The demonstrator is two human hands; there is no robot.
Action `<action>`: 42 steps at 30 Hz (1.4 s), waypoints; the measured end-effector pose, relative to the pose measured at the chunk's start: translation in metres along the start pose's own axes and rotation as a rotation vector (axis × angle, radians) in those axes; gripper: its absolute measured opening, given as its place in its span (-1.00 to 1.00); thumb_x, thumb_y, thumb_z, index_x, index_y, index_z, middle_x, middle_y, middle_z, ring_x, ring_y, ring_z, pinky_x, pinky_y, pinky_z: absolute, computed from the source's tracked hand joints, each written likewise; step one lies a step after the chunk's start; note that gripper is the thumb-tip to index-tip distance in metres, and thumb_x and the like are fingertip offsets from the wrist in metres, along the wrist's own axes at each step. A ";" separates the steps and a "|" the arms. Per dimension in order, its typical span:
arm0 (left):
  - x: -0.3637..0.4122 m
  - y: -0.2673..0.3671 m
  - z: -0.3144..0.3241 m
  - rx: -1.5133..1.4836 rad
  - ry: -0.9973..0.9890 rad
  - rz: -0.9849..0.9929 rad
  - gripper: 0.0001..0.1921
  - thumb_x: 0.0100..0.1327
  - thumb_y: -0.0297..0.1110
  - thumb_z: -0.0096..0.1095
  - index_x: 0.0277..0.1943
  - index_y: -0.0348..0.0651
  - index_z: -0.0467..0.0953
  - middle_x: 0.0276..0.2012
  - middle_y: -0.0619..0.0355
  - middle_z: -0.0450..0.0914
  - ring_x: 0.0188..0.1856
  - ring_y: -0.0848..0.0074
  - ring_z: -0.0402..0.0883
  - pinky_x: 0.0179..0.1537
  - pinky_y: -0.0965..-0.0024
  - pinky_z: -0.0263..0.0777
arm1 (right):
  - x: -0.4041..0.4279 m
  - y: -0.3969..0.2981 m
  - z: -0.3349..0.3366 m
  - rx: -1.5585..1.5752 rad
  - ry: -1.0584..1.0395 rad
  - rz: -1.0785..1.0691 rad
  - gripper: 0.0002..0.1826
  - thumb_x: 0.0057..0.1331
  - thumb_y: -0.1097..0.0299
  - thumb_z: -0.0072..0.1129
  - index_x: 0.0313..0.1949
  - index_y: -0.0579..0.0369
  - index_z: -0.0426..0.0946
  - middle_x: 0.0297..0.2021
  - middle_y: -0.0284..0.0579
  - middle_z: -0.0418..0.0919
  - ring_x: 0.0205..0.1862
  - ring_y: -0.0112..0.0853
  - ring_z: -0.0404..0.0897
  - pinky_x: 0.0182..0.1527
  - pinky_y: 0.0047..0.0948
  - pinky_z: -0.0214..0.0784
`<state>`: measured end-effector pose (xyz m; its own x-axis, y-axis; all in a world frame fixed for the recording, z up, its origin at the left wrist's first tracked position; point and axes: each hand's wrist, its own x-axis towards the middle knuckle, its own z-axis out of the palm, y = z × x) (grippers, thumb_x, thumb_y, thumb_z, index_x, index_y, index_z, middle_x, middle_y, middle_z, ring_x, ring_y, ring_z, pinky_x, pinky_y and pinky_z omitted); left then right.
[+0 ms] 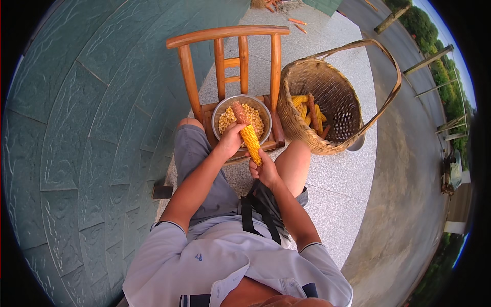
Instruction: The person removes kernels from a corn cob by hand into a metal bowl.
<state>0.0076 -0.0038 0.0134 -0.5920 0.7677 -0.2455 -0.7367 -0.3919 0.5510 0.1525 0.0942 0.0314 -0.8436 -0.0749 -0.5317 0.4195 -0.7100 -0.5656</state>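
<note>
Both my hands hold one ear of dried corn (pixel 250 140), tilted across the near rim of a metal bowl (pixel 214 124). Its far end is a bare reddish cob; yellow kernels still cover the near part. My left hand (pixel 231 139) grips it around the middle, thumb lying where bare cob meets kernels. Around the near tip close the fingers of my right hand (pixel 264 169). Loose corn kernels (pixel 253 117) fill much of the bowl, which rests on the seat of a wooden chair (pixel 274 76).
Right of the chair stands a woven basket (pixel 297 122) with a tall arched handle (pixel 395 84); inside are several yellow corn ears (pixel 303 109) and a bare cob (pixel 313 111). More cobs (pixel 298 22) lie on the speckled floor (pixel 337 184) beyond the chair. A green stone-tiled wall (pixel 96 126) rises at left.
</note>
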 end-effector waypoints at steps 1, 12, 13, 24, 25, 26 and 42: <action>0.000 -0.001 0.001 0.013 0.018 0.017 -0.75 0.29 -0.36 -0.06 -0.03 -0.28 0.33 -0.12 0.02 0.46 -0.08 0.35 0.47 -0.01 0.27 0.34 | 0.000 0.001 0.001 0.009 0.003 -0.023 -0.51 0.35 -0.10 -0.35 -0.13 0.09 0.32 -0.68 -0.35 0.17 -0.72 -0.54 0.12 -0.66 -0.57 -0.05; 0.002 -0.009 -0.002 0.119 0.094 0.090 -0.75 0.29 -0.38 -0.04 -0.02 -0.27 0.31 -0.17 0.06 0.44 -0.10 0.38 0.46 -0.04 0.29 0.36 | 0.008 0.016 0.000 -0.445 0.151 -0.345 -0.71 0.34 0.11 -0.05 -0.39 0.07 0.30 -0.67 -0.37 0.29 -0.71 -0.64 0.28 -0.70 -0.65 0.06; 0.002 -0.010 -0.003 0.125 0.105 0.098 -0.76 0.29 -0.37 -0.03 -0.03 -0.26 0.31 -0.18 0.06 0.45 -0.12 0.38 0.47 -0.06 0.30 0.37 | 0.009 0.018 0.000 -0.500 0.176 -0.357 -0.72 0.34 0.12 -0.05 -0.36 0.07 0.30 -0.65 -0.39 0.29 -0.71 -0.64 0.27 -0.69 -0.67 0.08; 0.000 -0.009 0.000 0.191 0.214 0.087 -0.75 0.28 -0.22 0.08 -0.14 -0.21 0.35 -0.32 0.11 0.48 -0.31 0.47 0.51 -0.23 0.37 0.44 | 0.018 0.031 -0.007 -0.890 0.301 -0.595 -0.75 0.32 0.21 0.00 -0.21 0.14 0.35 -0.63 -0.41 0.29 -0.69 -0.67 0.24 -0.66 -0.66 0.09; 0.000 -0.008 0.000 0.199 0.217 0.078 -0.74 0.28 -0.18 0.07 -0.15 -0.20 0.34 -0.31 0.12 0.48 -0.29 0.48 0.51 -0.23 0.38 0.43 | 0.017 0.030 -0.005 -0.825 0.283 -0.543 -0.75 0.31 0.19 0.02 -0.24 0.14 0.35 -0.62 -0.36 0.32 -0.68 -0.63 0.27 -0.65 -0.62 0.12; -0.001 -0.008 0.000 0.206 0.220 0.068 -0.72 0.29 -0.14 0.06 -0.16 -0.19 0.34 -0.30 0.13 0.47 -0.28 0.50 0.50 -0.23 0.39 0.43 | 0.015 0.029 -0.004 -0.759 0.266 -0.491 -0.74 0.29 0.18 0.03 -0.26 0.14 0.35 -0.62 -0.30 0.36 -0.68 -0.60 0.30 -0.63 -0.58 0.15; 0.000 -0.007 0.002 0.040 0.068 0.045 -0.68 0.33 -0.24 -0.12 -0.03 -0.33 0.31 -0.15 -0.07 0.48 -0.09 0.25 0.50 0.01 0.19 0.34 | -0.002 0.003 0.005 -0.115 0.107 -0.151 -0.73 0.34 0.09 -0.12 -0.23 0.03 0.25 -0.63 -0.31 0.29 -0.72 -0.56 0.26 -0.71 -0.63 0.03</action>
<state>0.0130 0.0000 0.0115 -0.6457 0.7133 -0.2727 -0.6964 -0.4034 0.5936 0.1537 0.0884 0.0335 -0.8621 0.1054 -0.4956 0.3316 -0.6222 -0.7092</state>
